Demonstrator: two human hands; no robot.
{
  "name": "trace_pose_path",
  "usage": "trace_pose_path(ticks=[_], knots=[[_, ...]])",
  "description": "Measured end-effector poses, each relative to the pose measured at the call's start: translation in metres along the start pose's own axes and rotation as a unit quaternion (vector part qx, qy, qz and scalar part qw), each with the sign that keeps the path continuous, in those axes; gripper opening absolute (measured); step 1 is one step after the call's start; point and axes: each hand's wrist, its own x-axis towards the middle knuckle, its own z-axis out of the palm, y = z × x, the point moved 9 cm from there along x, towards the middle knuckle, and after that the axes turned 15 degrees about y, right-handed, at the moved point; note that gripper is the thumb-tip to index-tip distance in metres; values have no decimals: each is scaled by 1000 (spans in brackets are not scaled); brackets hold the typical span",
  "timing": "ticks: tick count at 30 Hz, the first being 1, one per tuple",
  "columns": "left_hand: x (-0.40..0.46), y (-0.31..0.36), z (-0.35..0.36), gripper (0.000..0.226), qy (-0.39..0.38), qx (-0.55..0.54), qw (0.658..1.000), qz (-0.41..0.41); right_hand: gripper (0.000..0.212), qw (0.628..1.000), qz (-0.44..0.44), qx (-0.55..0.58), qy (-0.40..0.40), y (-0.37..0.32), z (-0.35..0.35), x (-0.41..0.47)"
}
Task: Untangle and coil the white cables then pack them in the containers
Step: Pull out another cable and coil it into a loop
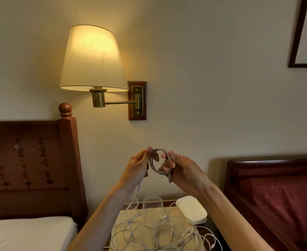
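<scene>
I hold a small round coil of white cable [155,168] up in front of the wall. My left hand [140,166] pinches its left side and my right hand [180,167] grips its right side, fingers through the loop. The cable's loose tail [134,196] hangs from the left hand down to a tangled heap of white cables [160,230] on the bedside table [123,217]. Two clear containers [151,201] stand at the table's back edge. A stack of white lids [191,209] lies at the back right.
A wooden headboard [31,160] and a white mattress [27,232] fill the left. A dark red upholstered bed or seat [279,196] stands on the right. Above, a lit wall lamp [93,60] juts from the wall.
</scene>
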Motion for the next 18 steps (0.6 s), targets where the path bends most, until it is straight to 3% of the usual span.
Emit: trace_pose_path(ticks=[4,6,12,15,18], knots=[[7,9,2,42,-5,58,996,69,26,999,-4,46,-1,-14,7,-2],[9,10,-5,38,-1,109,983,151,28,994,-9,111,14,-28,1,-2],[13,-9,-60,30,65,248,886,387,26,986,10,157,56,-55,-26,4],[19,-4,-78,31,143,313,848,403,25,989,24,133,60,-52,-24,3],[14,6,-85,30,247,377,842,296,23,995,14,81,58,-48,-16,2]])
